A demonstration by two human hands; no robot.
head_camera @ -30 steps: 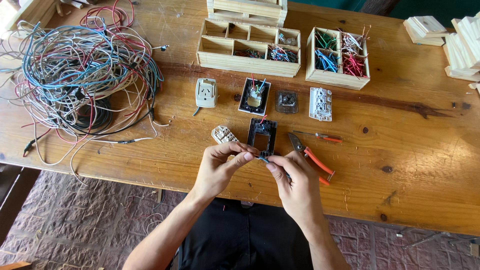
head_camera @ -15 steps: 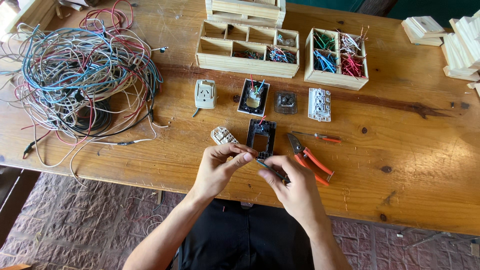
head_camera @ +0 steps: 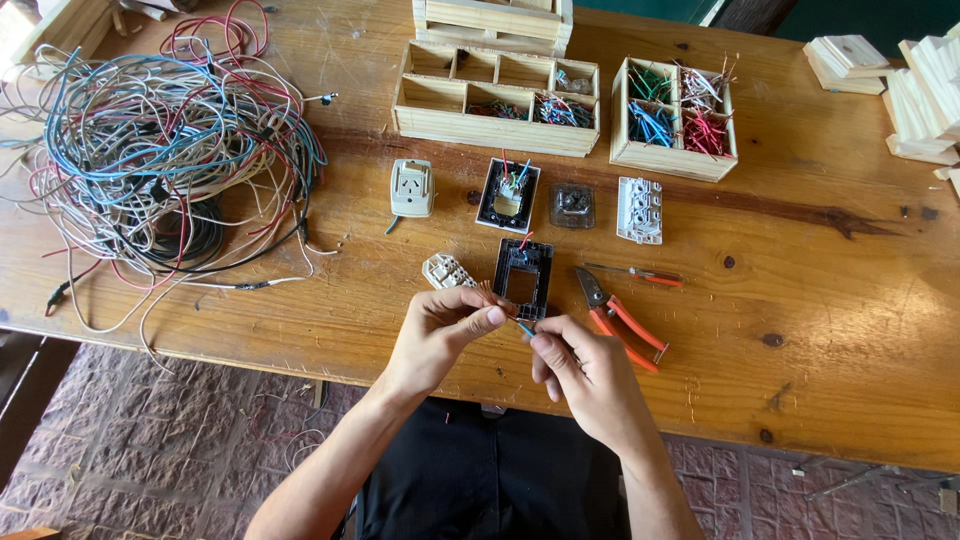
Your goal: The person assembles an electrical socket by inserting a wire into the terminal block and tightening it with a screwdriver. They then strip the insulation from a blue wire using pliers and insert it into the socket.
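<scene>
Near the front edge of the worn wooden table [head_camera: 820, 330], the person's two hands meet over a short blue wire [head_camera: 524, 328]. The left hand [head_camera: 440, 330] is closed, thumb pressed against forefinger, pinching one end of that wire, where a bit of bare copper strand shows beside the fingertips. The right hand [head_camera: 585, 375] is also closed, its thumb and forefinger nipping the other end, so the wire spans the small gap between both hands. Just beyond the fingertips lies a black rectangular switch frame [head_camera: 523, 277] with an open middle, flat on the table and touching the wire's area from above. A small cream-coloured plastic switch module [head_camera: 448, 270] sits just to its left. Right of the frame rest orange-handled cutting pliers [head_camera: 620, 318], and a slim orange-handled screwdriver [head_camera: 635, 272] lies just above them. Farther back stand a row of parts: a white wall socket [head_camera: 411, 188], a black socket plate with coloured wires [head_camera: 508, 195], a clear square part [head_camera: 572, 205] and a white terminal block [head_camera: 640, 210]. Behind them are a long pale wooden compartment tray [head_camera: 495, 90] and a square wooden box of sorted wire offcuts [head_camera: 675, 120]. A big tangle of multicoloured cables [head_camera: 160, 160] fills the table's left end.
</scene>
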